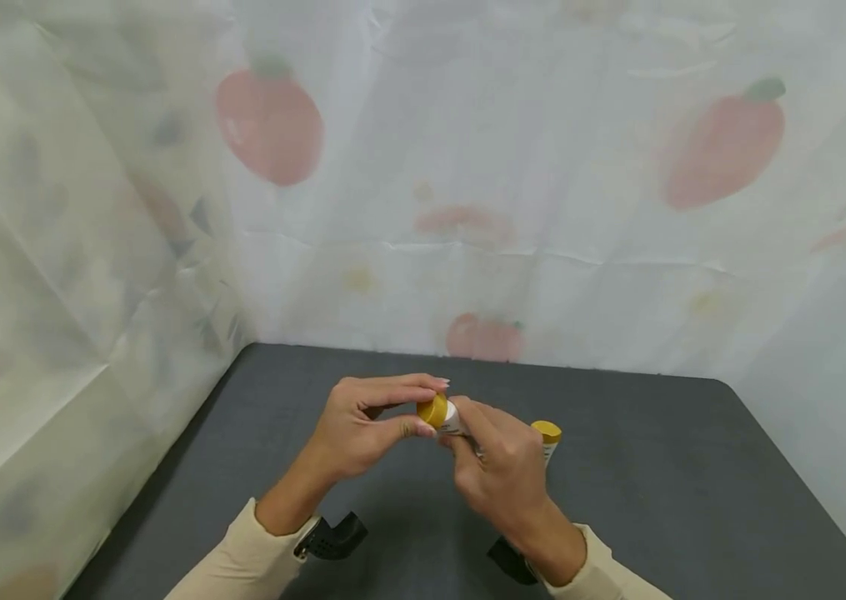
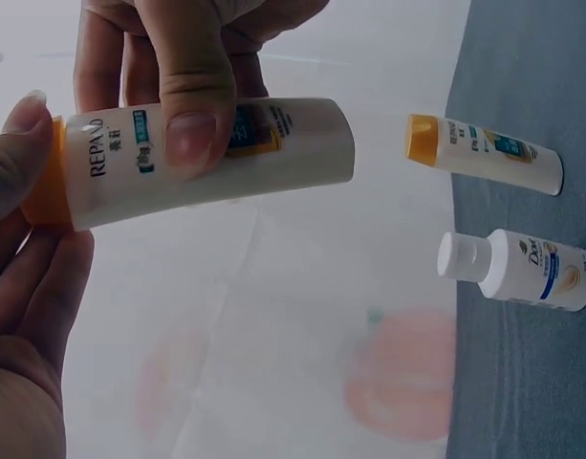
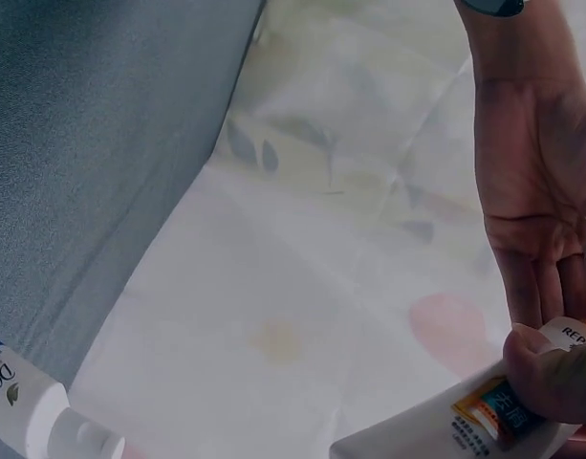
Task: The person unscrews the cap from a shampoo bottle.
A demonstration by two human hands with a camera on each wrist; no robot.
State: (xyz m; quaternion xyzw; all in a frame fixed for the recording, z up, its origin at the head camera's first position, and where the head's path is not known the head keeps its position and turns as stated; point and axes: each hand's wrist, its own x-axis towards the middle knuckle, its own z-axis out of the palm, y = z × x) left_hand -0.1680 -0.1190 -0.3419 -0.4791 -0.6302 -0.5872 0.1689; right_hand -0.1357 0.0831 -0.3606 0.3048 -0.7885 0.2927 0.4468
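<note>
A white bottle [image 2: 259, 158] with a yellow cap [image 2: 52, 186] is held up between two hands, clear of the desk [image 1: 655, 483] and near its middle. The left hand [image 1: 362, 425] pinches the cap between thumb and fingers; the right hand [image 1: 505, 467] grips the body, its thumb lying flat across the label. The bottle's long axis runs from one hand to the other: the head view has the cap end pointing toward the left hand and the body sloping down to the right, into the right hand. In the left wrist view the cap end faces away from the desk, and the axis lies at a modest angle to that of a second yellow-capped bottle [image 2: 493, 153], which stands upright on the desk. The lettering near the cap reads across the body, square to its length. Just beside the second bottle stands a white Dove bottle [image 2: 536, 268], also upright, its white cap on top. From the head, the second bottle shows just beyond the right hand, partly covered by it. Behind the desk hangs a pale sheet [image 1: 543, 158] printed with red fruit.
</note>
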